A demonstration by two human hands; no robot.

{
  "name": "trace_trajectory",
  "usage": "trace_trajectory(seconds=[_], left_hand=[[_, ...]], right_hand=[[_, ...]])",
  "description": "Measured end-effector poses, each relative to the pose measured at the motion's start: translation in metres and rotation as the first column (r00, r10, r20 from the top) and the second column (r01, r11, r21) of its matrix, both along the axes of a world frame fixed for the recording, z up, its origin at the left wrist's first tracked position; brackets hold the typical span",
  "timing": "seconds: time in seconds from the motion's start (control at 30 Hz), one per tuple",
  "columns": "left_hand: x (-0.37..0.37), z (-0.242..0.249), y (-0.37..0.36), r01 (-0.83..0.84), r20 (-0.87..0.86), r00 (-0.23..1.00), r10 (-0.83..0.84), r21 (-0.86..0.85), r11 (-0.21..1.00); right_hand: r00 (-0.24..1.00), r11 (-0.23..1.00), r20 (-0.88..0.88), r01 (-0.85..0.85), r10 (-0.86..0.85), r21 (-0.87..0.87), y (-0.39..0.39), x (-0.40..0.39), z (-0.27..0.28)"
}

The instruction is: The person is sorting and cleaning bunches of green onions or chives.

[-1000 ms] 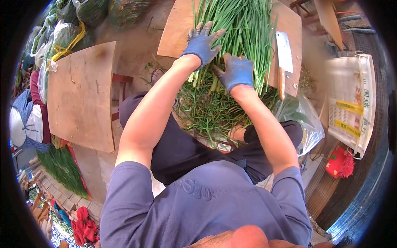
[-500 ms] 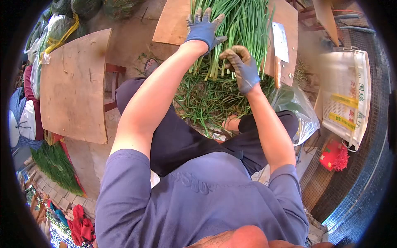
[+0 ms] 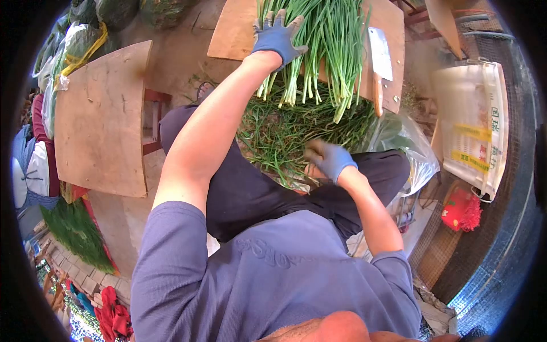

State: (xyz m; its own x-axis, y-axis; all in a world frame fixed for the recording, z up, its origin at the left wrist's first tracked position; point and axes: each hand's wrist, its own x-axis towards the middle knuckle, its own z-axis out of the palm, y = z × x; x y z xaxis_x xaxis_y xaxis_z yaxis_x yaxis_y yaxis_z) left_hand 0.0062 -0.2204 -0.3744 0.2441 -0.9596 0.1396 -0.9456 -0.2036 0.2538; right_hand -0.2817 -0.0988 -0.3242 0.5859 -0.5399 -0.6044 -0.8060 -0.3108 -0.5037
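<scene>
Drawn back toward the body since half a second ago, the right hand (image 3: 331, 161) is now clear of the stalk ends, over the loose green litter (image 3: 273, 134) by the right knee. Its gloved fingers are blurred and look partly curled; from where I stand, I can't tell whether they have hold of anything. Farther off, the left hand (image 3: 278, 39) lies with its fingers spread wide on the left side of the long green stalks (image 3: 336, 45), closed around nothing. I'd judge the step in hand as steadying the bunch there; touching its ends with the right hand calls for a reach to the far side. The stalks lie under and to the right of the left hand, well apart from the right one, on a wooden board (image 3: 231, 37), pale ends overhanging its near edge. Right of them rests a cleaver (image 3: 380, 54), handle toward the near side.
</scene>
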Motion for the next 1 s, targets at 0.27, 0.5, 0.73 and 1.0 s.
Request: trace_trajectory(seconds=[0.27, 0.5, 0.73, 1.0], left_hand=[[0.047, 0.014, 0.006, -0.036, -0.335, 0.942, -0.023, -0.169, 0.985], [0.030, 0.021, 0.024, 0.239, 0.031, 0.970, -0.239, -0.262, 0.935], [-0.005, 0.021, 0.026, 0.406, 0.057, 0.912, -0.405, -0.010, 0.914], [-0.021, 0.030, 0.024, 0.351, 0.047, 0.936, -0.349, -0.029, 0.936]], right_hand=[[0.955, 0.833, 0.284, 0.089, 0.085, -0.546, -0.024, 0.116, 0.025], [0.878, 0.818, 0.458, 0.362, -0.139, -0.446, -0.063, 0.075, 0.009], [0.986, 0.896, -0.162, -0.108, 0.041, -0.431, -0.073, 0.097, -0.002], [0.993, 0.857, 0.113, 0.075, -0.019, -0.509, -0.064, 0.085, -0.015]])
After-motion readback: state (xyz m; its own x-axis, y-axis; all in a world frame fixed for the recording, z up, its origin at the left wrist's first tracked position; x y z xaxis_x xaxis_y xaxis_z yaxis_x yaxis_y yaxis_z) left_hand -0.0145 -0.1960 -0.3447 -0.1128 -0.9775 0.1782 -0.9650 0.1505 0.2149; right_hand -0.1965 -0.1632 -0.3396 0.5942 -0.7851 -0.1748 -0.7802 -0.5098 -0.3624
